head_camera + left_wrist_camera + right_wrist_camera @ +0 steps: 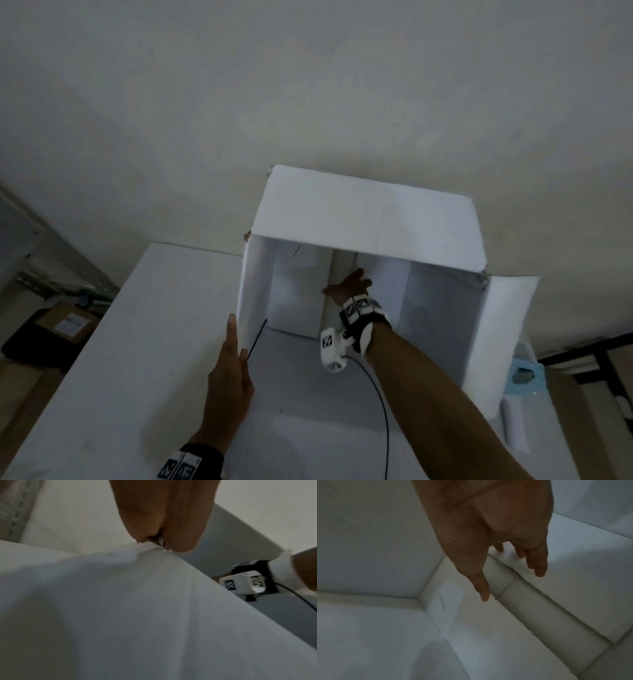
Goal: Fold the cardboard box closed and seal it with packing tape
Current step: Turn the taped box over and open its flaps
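A big white cardboard box (370, 219) lies on its side on a white table (137, 342), its open mouth facing me. My left hand (231, 363) pinches the edge of the box's left flap (251, 284); in the left wrist view the left hand (164, 520) has thumb and fingers closed on that flap's edge (120, 601). My right hand (349, 284) reaches deep inside with fingers straight, at the folded flaps of the far end. In the right wrist view the right hand (496, 540) hovers over the seam (530, 601) between those flaps. The right flap (503, 329) stands open. No tape is clearly visible.
A pale blue object (522, 373) and a white roll-like item (513, 428) sit at the table's right edge behind the right flap. A brown carton (65, 323) lies on the floor to the left. A black cable (380, 411) trails from my right wrist.
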